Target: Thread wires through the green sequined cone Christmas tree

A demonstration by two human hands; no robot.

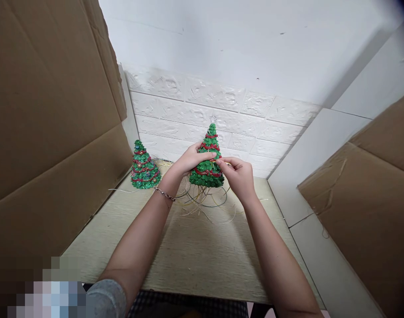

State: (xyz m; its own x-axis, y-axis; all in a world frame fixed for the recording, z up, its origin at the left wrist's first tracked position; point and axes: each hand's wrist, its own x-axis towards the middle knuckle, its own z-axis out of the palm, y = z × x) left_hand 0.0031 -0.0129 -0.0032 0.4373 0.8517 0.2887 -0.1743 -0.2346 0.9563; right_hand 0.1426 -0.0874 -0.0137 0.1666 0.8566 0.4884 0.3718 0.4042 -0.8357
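The left hand reaches across the front of a green Christmas tree, a small glittery cone wound with red garland, and its fingers lie closed against the tree's upper middle, gripping or steadying it. The right hand is at the tree's right side, its thumb and forefinger pinched tightly together on what looks like a thin gold wire. The other fingers of that hand curl loosely behind them. The tree stands upright near the back of the table, with a star at its tip.

Around its base lies a loose tangle of thin wires, in gold, pale and dark strands, spreading forward over the table and toward a second tree. That tree is shorter and also green with red garland, stands just left of the left wrist, and has small baubles on it. A chain bracelet circles the left wrist.

Behind the table rises a white brick-textured panel. A sheet of brown cardboard stands along the left side, and another leans along the right against a white panel. Nothing stands between the hands and the tree. At the bottom edge, checked fabric shows below the table, and the lower left corner is pixelated.
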